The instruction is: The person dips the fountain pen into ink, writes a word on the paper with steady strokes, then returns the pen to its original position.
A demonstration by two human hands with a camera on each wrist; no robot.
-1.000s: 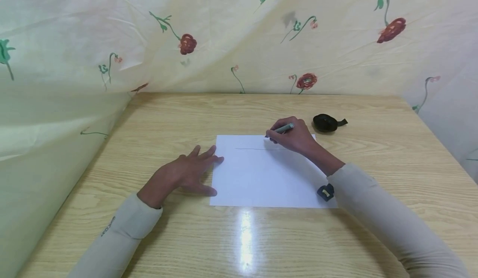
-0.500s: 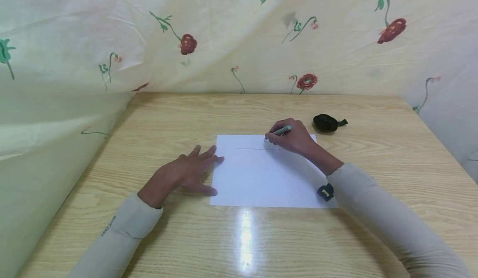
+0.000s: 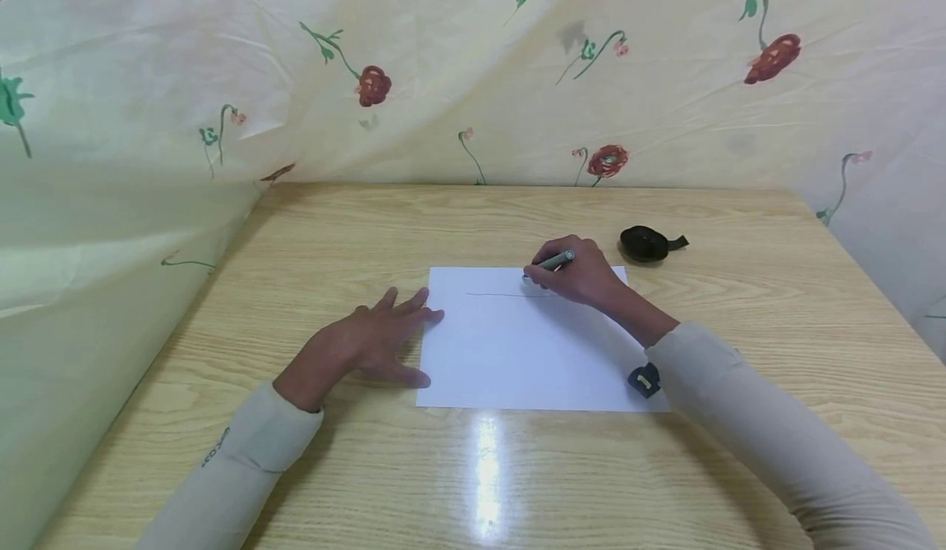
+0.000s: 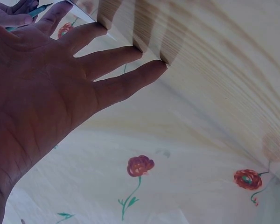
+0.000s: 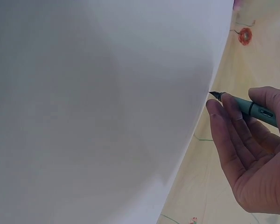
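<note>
Findings at the pale wood-grained tabletop [image 3: 369, 468], as I stand by it: the right hand [image 3: 580, 269] pinches a slender grey-green pen [image 5: 260, 112] with a pointed black nib between thumb and fingers; the nib points leftward from that hand, at the far part of a white rectangular sheet of paper [image 3: 510, 353]; whether it touches the surface I cannot tell. The sheet lies flat, mostly on the near side of the right hand and to its left; a thin dark line [image 3: 498, 295] crosses it just nearer than that hand, running into the hand's shadow.

The left hand [image 3: 377, 336] lies palm down with fingers spread; its thumb tip and one fingertip reach over the sheet's left edge.

Beyond the right hand and to its right, a rounded black object with a short flat tail [image 3: 645, 244] rests on the tabletop; nearer than that hand, beside the light beige sleeve [image 3: 709, 378], is a small black item with a yellowish mark [image 3: 645, 381]; past both hands hangs cream cloth [image 3: 443, 57] patterned with red flowers.
</note>
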